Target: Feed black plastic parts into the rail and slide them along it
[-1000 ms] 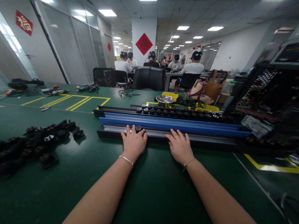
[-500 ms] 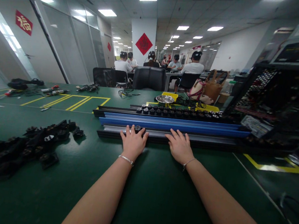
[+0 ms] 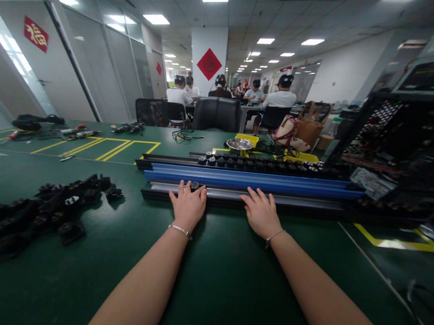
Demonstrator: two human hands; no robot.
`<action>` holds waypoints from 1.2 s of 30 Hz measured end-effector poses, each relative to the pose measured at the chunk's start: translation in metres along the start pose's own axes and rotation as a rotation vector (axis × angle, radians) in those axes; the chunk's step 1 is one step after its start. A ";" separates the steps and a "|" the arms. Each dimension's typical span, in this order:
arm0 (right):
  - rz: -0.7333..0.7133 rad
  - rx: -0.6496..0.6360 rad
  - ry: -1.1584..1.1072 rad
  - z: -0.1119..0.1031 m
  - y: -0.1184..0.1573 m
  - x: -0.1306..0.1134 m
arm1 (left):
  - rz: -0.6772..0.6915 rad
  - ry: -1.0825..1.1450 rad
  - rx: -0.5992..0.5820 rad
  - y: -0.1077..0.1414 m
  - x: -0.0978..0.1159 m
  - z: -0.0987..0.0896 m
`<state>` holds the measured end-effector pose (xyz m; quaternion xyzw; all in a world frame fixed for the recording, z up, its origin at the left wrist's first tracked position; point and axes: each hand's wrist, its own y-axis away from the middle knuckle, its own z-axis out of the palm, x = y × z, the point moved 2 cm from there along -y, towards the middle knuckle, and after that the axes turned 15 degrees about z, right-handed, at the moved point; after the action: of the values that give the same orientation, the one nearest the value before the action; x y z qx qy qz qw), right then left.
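Observation:
My left hand (image 3: 187, 204) lies over the near edge of a black rail with a silvery channel (image 3: 224, 194), its fingers spread. A small black round-faced socket piece (image 3: 195, 185) sits in the channel at its fingertips, with fingers on both sides; whether they pinch it is hidden. To the right, my right hand (image 3: 261, 213) rests on the same rail, fingers apart and nothing visible in them. Just behind lies a blue-lined rail (image 3: 246, 181). Farther back, a row of black socket pieces (image 3: 236, 163) stands along another dark rail.
A heap of black parts (image 3: 40, 214) lies at left on the green table (image 3: 200, 297). A metal dish (image 3: 239, 144) and yellow trays (image 3: 300, 157) stand behind the rails. An open dark equipment case (image 3: 400, 148) stands at right. People (image 3: 283, 94) sit in the background.
My left hand has shifted slightly left along the rail, and the black socket piece has moved left with it. The right hand has stayed in place.

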<state>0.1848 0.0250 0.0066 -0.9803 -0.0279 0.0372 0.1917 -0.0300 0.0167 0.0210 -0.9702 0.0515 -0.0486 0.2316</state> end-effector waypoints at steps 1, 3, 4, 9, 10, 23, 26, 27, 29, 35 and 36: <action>-0.001 0.001 0.000 0.000 0.000 0.000 | -0.002 0.000 0.004 0.000 0.000 0.000; -0.003 0.004 0.001 0.000 0.000 0.000 | -0.007 0.000 0.012 0.000 -0.001 0.001; -0.005 0.006 0.002 0.001 0.000 0.000 | -0.011 0.000 0.013 0.000 0.000 0.000; -0.007 0.004 0.007 0.001 0.000 0.000 | -0.066 0.003 0.010 0.000 0.000 -0.001; -0.007 0.001 0.007 0.001 0.000 0.000 | -0.074 0.005 0.010 0.000 -0.001 -0.001; -0.004 0.004 0.001 0.001 0.000 0.000 | -0.069 0.007 0.044 -0.002 -0.008 0.005; -0.004 0.009 -0.001 0.000 0.001 0.000 | -0.086 0.020 0.042 -0.002 -0.010 0.004; -0.005 0.009 -0.001 0.000 0.001 0.000 | -0.088 0.022 0.044 -0.002 -0.011 0.004; -0.004 0.008 -0.002 0.000 0.001 0.000 | -0.093 0.021 0.056 -0.003 -0.012 0.005; -0.009 0.002 0.002 0.001 0.000 0.000 | -0.116 0.010 0.086 -0.003 -0.018 0.006; -0.009 0.001 0.002 0.001 0.000 0.000 | -0.119 0.010 0.090 -0.003 -0.019 0.006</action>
<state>0.1852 0.0255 0.0058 -0.9801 -0.0321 0.0356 0.1927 -0.0474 0.0248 0.0159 -0.9599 -0.0073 -0.0692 0.2714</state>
